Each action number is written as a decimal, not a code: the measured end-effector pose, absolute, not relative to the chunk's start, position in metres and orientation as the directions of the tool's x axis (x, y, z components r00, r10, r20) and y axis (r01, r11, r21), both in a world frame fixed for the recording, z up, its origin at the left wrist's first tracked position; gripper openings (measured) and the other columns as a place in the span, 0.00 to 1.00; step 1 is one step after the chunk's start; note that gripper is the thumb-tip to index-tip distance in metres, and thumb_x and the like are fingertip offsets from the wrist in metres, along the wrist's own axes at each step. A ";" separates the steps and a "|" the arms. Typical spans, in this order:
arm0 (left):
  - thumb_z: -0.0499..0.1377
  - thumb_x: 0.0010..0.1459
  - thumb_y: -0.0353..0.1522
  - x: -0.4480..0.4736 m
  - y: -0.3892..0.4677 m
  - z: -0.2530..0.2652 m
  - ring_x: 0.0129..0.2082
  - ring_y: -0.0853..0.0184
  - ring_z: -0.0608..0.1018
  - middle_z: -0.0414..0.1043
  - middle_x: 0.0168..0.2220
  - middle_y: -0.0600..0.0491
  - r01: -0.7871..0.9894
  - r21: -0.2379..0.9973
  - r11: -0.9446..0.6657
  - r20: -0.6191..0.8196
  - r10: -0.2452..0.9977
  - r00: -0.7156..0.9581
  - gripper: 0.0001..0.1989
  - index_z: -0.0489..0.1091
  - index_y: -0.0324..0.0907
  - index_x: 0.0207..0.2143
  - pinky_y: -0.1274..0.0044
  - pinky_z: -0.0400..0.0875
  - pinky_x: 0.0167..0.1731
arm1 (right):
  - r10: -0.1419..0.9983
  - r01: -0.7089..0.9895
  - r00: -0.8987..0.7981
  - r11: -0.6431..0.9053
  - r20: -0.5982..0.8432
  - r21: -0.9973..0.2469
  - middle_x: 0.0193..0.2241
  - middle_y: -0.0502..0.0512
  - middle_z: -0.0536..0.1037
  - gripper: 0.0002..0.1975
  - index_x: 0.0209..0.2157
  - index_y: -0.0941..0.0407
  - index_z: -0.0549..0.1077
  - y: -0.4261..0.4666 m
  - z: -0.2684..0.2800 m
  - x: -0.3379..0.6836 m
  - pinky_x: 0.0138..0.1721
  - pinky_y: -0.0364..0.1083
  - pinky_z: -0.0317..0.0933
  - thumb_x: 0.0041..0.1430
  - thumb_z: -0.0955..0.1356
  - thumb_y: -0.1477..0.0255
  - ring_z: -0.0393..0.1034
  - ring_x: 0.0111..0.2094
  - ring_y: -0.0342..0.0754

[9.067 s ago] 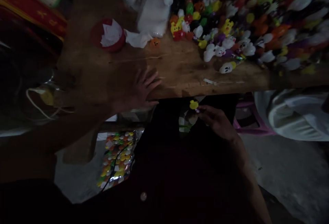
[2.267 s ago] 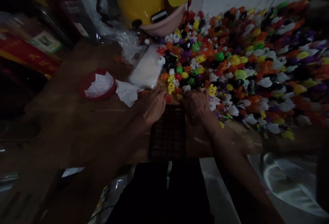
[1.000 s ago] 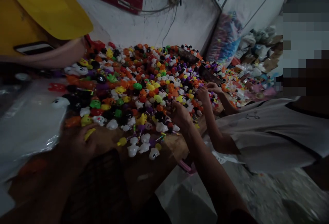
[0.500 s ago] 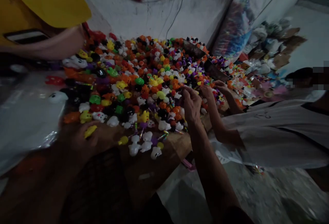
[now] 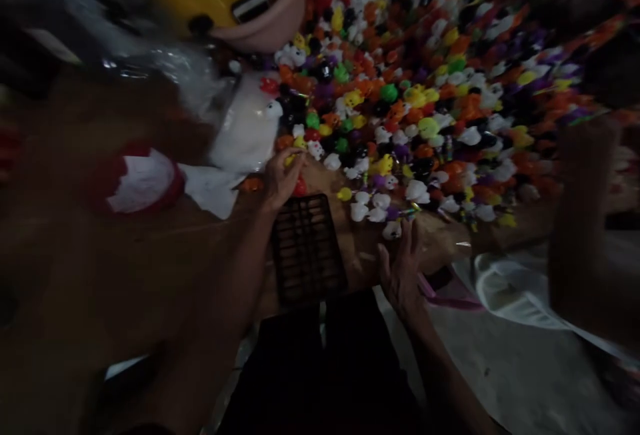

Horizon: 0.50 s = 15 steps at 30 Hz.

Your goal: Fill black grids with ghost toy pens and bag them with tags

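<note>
My left hand [image 5: 283, 178] is closed, thumb and fingers pinched around a small yellow toy [image 5: 289, 161] that they partly cover. A round red toy [image 5: 300, 187] lies right beside it, just above a black slotted tray [image 5: 309, 248]. My right hand [image 5: 404, 275] is open at the table's front edge, fingers stretched toward a small white toy [image 5: 393, 230]; nothing shows in it. Beyond both hands spreads a large heap of small coloured plastic toys [image 5: 390, 93]. Several white ones [image 5: 359, 211] lie at its near edge.
A clear plastic bag stack [image 5: 247, 125] lies left of the heap, with a red bundle with white paper [image 5: 143, 182] farther left. A yellow and pink container [image 5: 255, 28] stands behind. At right, a co-worker's arm [image 5: 583, 215] reaches over the heap.
The view has swung left and down. My right hand has come back from the heap to the table's front edge and opened. My left hand still pinches the yellow toy, now above the tray.
</note>
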<state>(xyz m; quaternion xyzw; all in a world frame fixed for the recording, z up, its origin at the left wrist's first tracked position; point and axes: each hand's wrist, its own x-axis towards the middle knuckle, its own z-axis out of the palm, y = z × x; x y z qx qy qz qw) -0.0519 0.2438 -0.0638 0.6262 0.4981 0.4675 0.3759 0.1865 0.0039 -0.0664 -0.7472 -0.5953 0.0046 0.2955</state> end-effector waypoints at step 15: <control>0.62 0.64 0.39 -0.039 0.247 -0.073 0.31 0.69 0.80 0.79 0.40 0.52 0.111 0.959 -0.261 0.242 0.957 0.159 0.12 0.76 0.43 0.46 0.77 0.78 0.35 | 0.855 0.902 0.117 0.120 0.505 -0.414 0.59 0.70 0.68 0.22 0.63 0.57 0.67 0.108 -0.047 0.212 0.57 0.61 0.69 0.75 0.57 0.67 0.68 0.59 0.59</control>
